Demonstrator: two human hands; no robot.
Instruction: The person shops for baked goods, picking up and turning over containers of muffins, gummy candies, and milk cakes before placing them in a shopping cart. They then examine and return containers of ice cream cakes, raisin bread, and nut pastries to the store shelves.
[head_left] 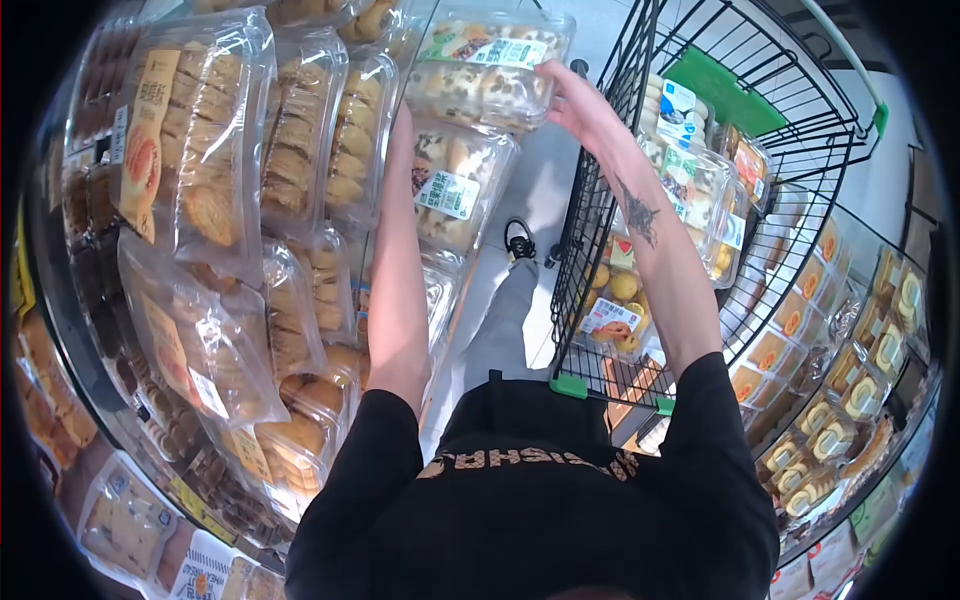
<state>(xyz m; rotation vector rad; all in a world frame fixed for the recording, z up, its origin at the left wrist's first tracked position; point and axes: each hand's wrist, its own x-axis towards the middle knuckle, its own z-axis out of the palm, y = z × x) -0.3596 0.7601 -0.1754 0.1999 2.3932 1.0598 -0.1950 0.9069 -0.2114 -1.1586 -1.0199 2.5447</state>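
Note:
At the top centre, a clear plastic pack of pale, dark-flecked baked goods [485, 92] has its right end in my right hand [568, 92], whose thumb and fingers close on its edge. My left arm reaches up between the stacked packs, and the left hand is hidden behind the packs near the upper left of that pack. Just below lies a similar pack with a white and green label [462, 190]. The wire shopping cart [735, 45] at the right holds several clear packs, among them a flecked one [705, 195] and one of round yellow items [622, 290].
Tall stacks of clear cookie packs [215, 130] stand at the left, close beside my left forearm. More packaged pastries [830, 430] fill a display on the right. The cart's black wire side rises next to my right forearm. My leg and shoe [519, 240] show on the floor between shelf and cart.

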